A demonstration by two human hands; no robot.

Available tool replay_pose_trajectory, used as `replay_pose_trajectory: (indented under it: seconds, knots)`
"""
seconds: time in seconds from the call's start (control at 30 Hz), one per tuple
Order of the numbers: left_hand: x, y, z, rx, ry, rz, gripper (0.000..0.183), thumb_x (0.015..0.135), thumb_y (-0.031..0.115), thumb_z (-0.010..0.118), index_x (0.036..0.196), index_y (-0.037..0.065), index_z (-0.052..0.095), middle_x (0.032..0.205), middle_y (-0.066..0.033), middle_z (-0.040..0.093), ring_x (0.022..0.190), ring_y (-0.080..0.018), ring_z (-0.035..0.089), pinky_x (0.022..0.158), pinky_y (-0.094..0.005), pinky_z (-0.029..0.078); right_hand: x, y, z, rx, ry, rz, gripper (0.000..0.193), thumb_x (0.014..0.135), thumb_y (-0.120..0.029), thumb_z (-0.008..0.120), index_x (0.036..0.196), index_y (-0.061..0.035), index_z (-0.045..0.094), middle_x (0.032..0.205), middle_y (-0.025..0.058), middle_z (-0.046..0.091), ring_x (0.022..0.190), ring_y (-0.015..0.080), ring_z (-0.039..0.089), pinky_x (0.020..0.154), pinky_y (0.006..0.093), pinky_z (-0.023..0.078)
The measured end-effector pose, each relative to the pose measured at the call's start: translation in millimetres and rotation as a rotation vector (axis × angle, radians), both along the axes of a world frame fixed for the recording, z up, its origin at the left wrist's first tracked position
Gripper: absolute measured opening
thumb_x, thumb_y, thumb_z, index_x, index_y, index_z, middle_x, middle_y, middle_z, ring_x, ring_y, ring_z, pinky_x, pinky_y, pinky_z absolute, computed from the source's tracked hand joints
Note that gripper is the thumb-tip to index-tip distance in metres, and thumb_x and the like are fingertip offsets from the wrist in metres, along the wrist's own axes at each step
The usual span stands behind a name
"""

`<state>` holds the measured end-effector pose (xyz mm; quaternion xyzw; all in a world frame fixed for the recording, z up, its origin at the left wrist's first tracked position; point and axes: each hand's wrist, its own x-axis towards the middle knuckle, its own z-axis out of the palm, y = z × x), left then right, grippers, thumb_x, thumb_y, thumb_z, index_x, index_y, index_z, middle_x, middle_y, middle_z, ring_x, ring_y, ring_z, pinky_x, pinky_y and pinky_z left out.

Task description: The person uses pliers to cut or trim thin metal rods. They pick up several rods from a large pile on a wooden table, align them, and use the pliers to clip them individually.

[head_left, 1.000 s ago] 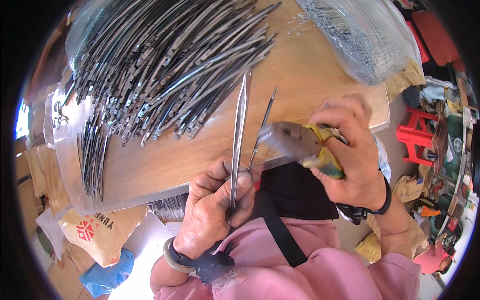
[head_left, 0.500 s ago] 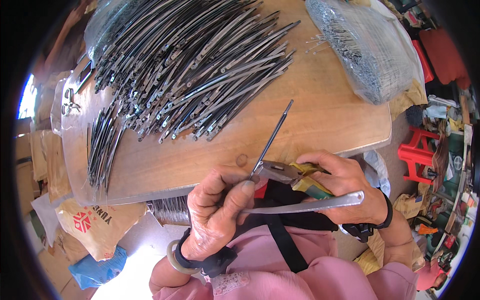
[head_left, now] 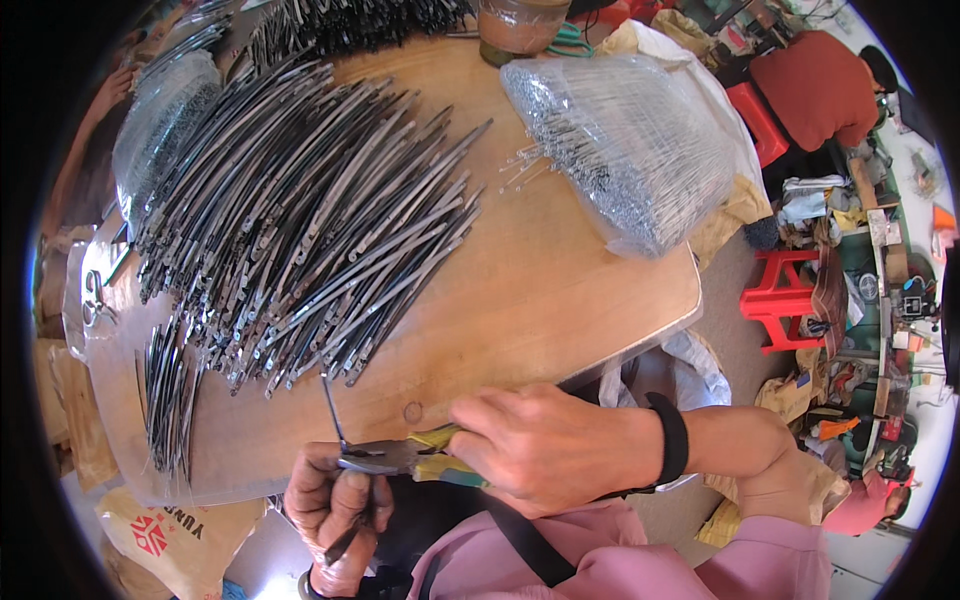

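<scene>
The thin dark rod (head_left: 334, 411) stands up from the left hand (head_left: 335, 505) at the near edge of the wooden tabletop (head_left: 560, 300). Thumb and fingers are closed around its lower part; a dark end shows below the fist, though whether it belongs to the same rod I cannot tell. Yellow-handled pliers (head_left: 385, 457) reach across that table edge, their nose at the rod right beside the left fingertips; whether the jaws bite is too small to tell. The right hand (head_left: 540, 450) has its fingers wrapped around the handles.

With the nose so near the thumb, a slip of the pliers could nip skin, and a loose left-hand pinch could let the rod twist or its tip swing into the heap of curved metal strips (head_left: 290, 230) on the tabletop's left half. A smaller strip bundle (head_left: 168, 405) lies at its near left corner, a clear plastic bag of wires (head_left: 650, 150) on its far right part. Beyond its right edge stands a red stool (head_left: 780, 300).
</scene>
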<state>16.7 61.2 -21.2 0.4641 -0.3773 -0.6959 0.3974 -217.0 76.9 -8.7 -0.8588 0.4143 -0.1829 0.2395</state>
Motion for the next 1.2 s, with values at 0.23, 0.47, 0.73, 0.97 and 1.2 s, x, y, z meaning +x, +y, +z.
replay_pose_trajectory:
  seconds: [0.23,0.47,0.73,0.97,1.2]
  knots:
    - [29,-12,-5,0.01,-0.053,-0.031,0.013,0.092,0.011,0.061,0.094,0.001,0.052,0.064,-0.0059,0.056,0.041,-0.0082,0.042,0.037,-0.0209,0.029,3,-16,0,0.03,-0.117,-0.018,0.026,0.079,-0.019,0.063,0.092,0.0039,0.061,0.089,0.0161,0.055,0.078,0.0294,0.063,0.066,0.0386,0.053]
    - [112,-49,-9,-0.782,-1.136,0.16,0.024,0.088,0.001,0.058,0.111,-0.004,0.057,0.093,-0.0119,0.059,0.077,-0.0168,0.056,0.059,-0.0261,0.044,-81,-96,10,-0.5,0.311,-0.287,0.023,0.069,-0.005,0.068,0.091,0.0007,0.065,0.098,0.0147,0.054,0.083,0.0293,0.057,0.064,0.0372,0.05]
    - [18,-50,20,-0.837,-0.955,-0.228,0.029,0.073,-0.012,0.065,0.1,-0.005,0.065,0.089,-0.0153,0.06,0.084,-0.03,0.059,0.068,-0.0349,0.049,-87,-100,12,-0.646,0.37,-0.244,0.019,0.06,-0.004,0.065,0.077,0.0012,0.058,0.095,0.0115,0.054,0.081,0.0267,0.056,0.065,0.0357,0.05]
    - [-2,-83,2,-1.183,-1.336,-0.399,0.017,0.074,0.0,0.065,0.091,-0.002,0.063,0.091,-0.0156,0.056,0.089,-0.0349,0.051,0.078,-0.0425,0.041,-97,-43,55,-0.701,0.014,-0.671,0.015,0.08,0.0,0.064,0.094,0.0031,0.06,0.113,0.0168,0.057,0.086,0.0253,0.058,0.079,0.0346,0.049]
    - [1,-88,36,-1.26,-1.264,-0.376,0.02,0.084,-0.006,0.059,0.104,-0.003,0.058,0.087,-0.0182,0.059,0.075,-0.036,0.059,0.067,-0.0416,0.048,-86,10,29,-0.271,-1.0,-0.784,0.017,0.087,-0.006,0.061,0.102,0.0,0.061,0.112,0.0148,0.055,0.088,0.0174,0.052,0.076,0.0303,0.043]
